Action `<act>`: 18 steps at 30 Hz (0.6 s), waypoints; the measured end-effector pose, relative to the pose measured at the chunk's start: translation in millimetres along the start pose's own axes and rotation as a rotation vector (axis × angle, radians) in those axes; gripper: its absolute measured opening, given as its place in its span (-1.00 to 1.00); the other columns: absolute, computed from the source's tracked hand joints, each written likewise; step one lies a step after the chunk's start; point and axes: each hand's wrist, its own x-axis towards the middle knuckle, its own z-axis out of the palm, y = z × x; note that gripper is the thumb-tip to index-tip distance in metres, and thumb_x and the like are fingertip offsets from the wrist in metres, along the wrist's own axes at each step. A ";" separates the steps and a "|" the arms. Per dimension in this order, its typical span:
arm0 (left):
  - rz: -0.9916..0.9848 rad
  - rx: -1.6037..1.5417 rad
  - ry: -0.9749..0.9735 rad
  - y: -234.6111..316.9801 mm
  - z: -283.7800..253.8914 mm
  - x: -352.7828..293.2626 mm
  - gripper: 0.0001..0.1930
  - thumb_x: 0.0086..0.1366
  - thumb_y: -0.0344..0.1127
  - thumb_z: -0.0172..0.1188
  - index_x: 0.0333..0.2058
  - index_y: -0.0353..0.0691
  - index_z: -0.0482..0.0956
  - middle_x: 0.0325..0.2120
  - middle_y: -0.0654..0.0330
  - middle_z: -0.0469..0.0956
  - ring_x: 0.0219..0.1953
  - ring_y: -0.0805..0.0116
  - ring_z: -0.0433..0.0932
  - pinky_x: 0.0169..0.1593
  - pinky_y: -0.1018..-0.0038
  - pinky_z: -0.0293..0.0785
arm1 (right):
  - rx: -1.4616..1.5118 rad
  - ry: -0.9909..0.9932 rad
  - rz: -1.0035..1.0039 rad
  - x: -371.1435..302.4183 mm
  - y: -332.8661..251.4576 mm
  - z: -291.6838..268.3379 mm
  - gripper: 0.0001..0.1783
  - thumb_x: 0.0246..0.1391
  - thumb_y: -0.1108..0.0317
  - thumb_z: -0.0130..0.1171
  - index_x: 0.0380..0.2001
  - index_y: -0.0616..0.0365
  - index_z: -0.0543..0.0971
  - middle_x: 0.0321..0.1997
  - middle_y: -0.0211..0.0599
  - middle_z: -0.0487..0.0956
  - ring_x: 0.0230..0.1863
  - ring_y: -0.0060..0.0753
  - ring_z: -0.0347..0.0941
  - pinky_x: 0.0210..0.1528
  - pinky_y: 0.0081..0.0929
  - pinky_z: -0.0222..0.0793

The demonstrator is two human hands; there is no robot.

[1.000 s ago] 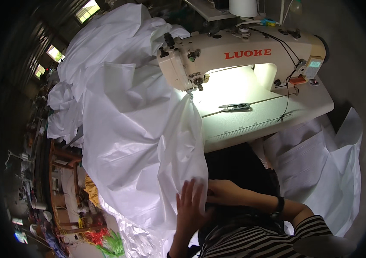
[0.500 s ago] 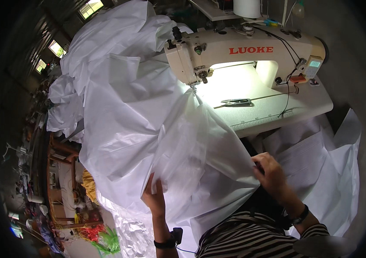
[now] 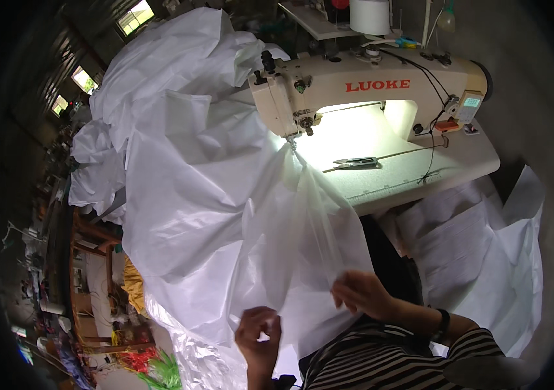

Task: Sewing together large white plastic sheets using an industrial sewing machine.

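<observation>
A large glossy white plastic-like sheet (image 3: pixel 186 195) lies in folds in front of me, gathered to a point under the needle area of a sewing machine (image 3: pixel 368 81). My left hand (image 3: pixel 259 331) is at the near part of the sheet, its fingers curled into a pinch on the material. To its right, my right hand (image 3: pixel 360 291) is also closed on the sheet, near the right edge; motion blurs its fingertips. Taut folds run from the needle area down toward both hands. A pair of thread snips (image 3: pixel 356 162) rests on the machine bed, right of the needle.
More white material (image 3: pixel 478 253) hangs at the right, below the machine bed (image 3: pixel 433 166). A white thread cone (image 3: pixel 369 17) stands behind the machine. At the left are a wooden frame (image 3: pixel 92 260), a yellow cloth (image 3: pixel 134 284) and green plastic strands (image 3: pixel 163 369).
My right hand has moved left and down from the sheet's right edge, drawing that side inward. My left hand has moved down and slightly right, its fingers now curled.
</observation>
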 end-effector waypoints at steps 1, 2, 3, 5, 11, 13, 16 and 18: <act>-0.023 -0.058 -0.127 7.2 3.7 -4.3 -0.82 0.08 -0.56 0.32 -0.34 -0.20 0.57 -0.40 0.16 0.61 -0.58 0.41 0.52 -0.53 0.58 0.38 | -0.130 -0.031 -0.076 -17.0 -6.6 3.2 -0.85 0.26 0.34 0.11 -0.33 0.20 0.54 -0.56 -0.43 0.55 -0.68 -0.69 0.37 -0.63 -0.64 0.31; -0.017 -0.035 -0.217 13.4 9.9 -8.6 -0.83 0.08 -0.55 0.32 -0.33 -0.21 0.58 -0.43 0.15 0.60 -0.58 0.40 0.53 -0.52 0.56 0.40 | -0.261 -0.085 -0.271 -26.9 -12.5 6.0 -0.87 0.21 0.34 0.17 -0.37 0.16 0.54 -0.59 -0.36 0.55 -0.70 -0.60 0.41 -0.63 -0.58 0.34; -0.038 -0.012 -0.301 17.9 15.0 -11.9 -0.83 0.09 -0.54 0.32 -0.31 -0.23 0.58 -0.46 0.15 0.60 -0.58 0.39 0.54 -0.50 0.54 0.42 | -0.433 -0.105 -0.436 -34.1 -17.6 9.4 -0.85 0.16 0.29 0.23 -0.41 0.11 0.55 -0.56 -0.36 0.52 -0.69 -0.46 0.44 -0.61 -0.53 0.37; -0.116 -0.021 -0.418 24.9 21.1 -19.2 -0.84 0.11 -0.54 0.31 -0.31 -0.26 0.57 -0.49 0.13 0.60 -0.57 0.39 0.55 -0.47 0.50 0.45 | -0.863 -0.135 -0.673 -45.6 -24.1 17.2 -0.81 0.06 0.23 0.30 -0.45 0.06 0.53 -0.53 -0.39 0.47 -0.63 -0.49 0.47 -0.55 -0.56 0.41; -0.230 -0.183 -0.455 23.7 20.1 -24.8 -0.79 0.20 -0.54 0.21 -0.17 -0.32 0.53 -0.42 0.12 0.64 -0.36 0.39 0.67 -0.31 0.51 0.55 | -1.099 -0.160 -0.843 -46.7 -4.7 41.8 -0.80 0.15 0.14 0.14 -0.32 0.01 0.53 -0.49 -0.50 0.46 -0.62 -0.56 0.45 -0.63 -0.53 0.33; -0.338 -0.455 -0.398 22.1 23.1 -26.4 -0.74 0.25 -0.55 0.14 -0.07 -0.36 0.45 -0.37 0.09 0.65 -0.32 0.34 0.68 -0.27 0.50 0.56 | -1.095 -0.152 -0.903 -42.7 3.6 48.8 -0.83 0.14 0.18 0.14 -0.35 0.01 0.52 -0.46 -0.48 0.47 -0.59 -0.54 0.47 -0.59 -0.55 0.38; -0.429 -0.404 -0.406 19.2 29.3 -29.0 -0.74 0.30 -0.49 0.14 -0.05 -0.39 0.40 -0.39 0.08 0.66 -0.29 0.31 0.69 -0.26 0.48 0.58 | -1.131 -0.275 -0.900 -44.1 2.3 47.2 -0.86 0.15 0.20 0.13 -0.33 -0.02 0.52 -0.41 -0.45 0.50 -0.54 -0.54 0.50 -0.57 -0.56 0.41; -0.337 -0.253 -0.323 17.0 30.6 -29.9 -0.83 0.25 -0.47 0.23 -0.22 -0.37 0.49 -0.47 0.07 0.66 -0.35 0.31 0.69 -0.32 0.46 0.56 | -1.083 -0.225 -0.832 -52.1 -6.4 30.7 -0.84 0.13 0.17 0.15 -0.38 -0.02 0.53 -0.43 -0.43 0.51 -0.53 -0.52 0.52 -0.56 -0.55 0.43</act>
